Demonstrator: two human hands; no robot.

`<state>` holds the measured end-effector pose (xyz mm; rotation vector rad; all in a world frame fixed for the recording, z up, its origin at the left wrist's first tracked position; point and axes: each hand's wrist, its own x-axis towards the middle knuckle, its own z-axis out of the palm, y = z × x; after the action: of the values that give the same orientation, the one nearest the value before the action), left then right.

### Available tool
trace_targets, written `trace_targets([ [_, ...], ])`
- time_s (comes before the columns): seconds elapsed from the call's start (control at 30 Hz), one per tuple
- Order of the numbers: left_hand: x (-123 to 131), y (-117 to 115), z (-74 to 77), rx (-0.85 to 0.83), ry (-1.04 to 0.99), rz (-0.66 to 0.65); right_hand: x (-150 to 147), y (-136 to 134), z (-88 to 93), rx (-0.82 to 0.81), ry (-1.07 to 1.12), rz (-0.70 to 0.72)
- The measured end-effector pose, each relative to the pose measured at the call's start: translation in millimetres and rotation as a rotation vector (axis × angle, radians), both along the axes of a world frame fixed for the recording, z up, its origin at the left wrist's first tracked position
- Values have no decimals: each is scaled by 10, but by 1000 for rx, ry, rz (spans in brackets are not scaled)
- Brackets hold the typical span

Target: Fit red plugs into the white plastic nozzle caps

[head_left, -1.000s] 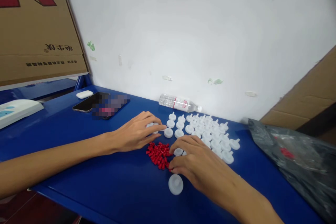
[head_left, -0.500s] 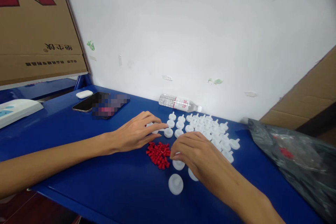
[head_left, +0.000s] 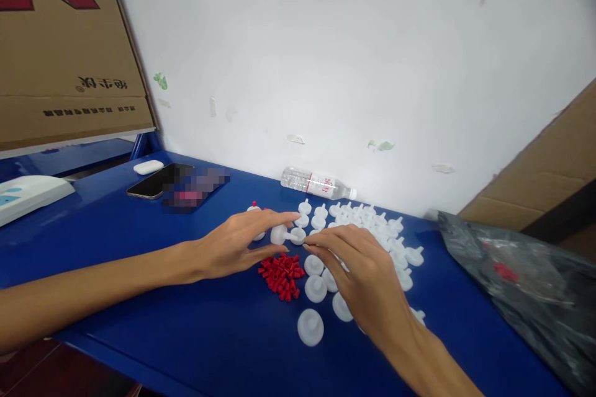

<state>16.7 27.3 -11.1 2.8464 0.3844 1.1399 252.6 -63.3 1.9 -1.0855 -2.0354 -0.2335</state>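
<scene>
My left hand (head_left: 251,239) holds a white spouted cap (head_left: 278,235) between thumb and fingers, its thin spout pointing right. At the spout's tip, my right hand (head_left: 351,260) has its thumb and fingertips pinched together; whatever they hold is hidden. Just below the two hands lies a heap of small red tip caps (head_left: 282,274). Many more white spouted caps (head_left: 310,327) stand on the blue table (head_left: 223,335), in short rows behind the hands and around the right one. Behind my left hand, a white cap with a red tip (head_left: 254,206) partly shows.
A clear plastic bottle (head_left: 316,183) lies along the wall. Two phones (head_left: 161,180), a small white case (head_left: 148,167) and a white device (head_left: 32,195) are at the left. A dark plastic bag (head_left: 512,285) covers the right side, and a cardboard box (head_left: 69,68) stands far left.
My right hand has moved up from beside the red heap to the spout tip. My left hand has turned slightly, bringing the held white cap more into view.
</scene>
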Motion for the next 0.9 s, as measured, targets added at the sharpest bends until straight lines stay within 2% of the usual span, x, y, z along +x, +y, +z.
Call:
trace_targets([
  [0.13,4,-45,-18,-107,10,-1,-50,-25,-25,46,61,54],
  [0.33,7,-130,-15,-86,5,-29,-82,-53,-46,68,68,102],
  [0.67,56,-265,32,-225,-97,-55,-130,-86,-7,112,121,175],
  [0.9,49,-353,115,-229,-89,-198,-122,-106,0,289,-142,232],
])
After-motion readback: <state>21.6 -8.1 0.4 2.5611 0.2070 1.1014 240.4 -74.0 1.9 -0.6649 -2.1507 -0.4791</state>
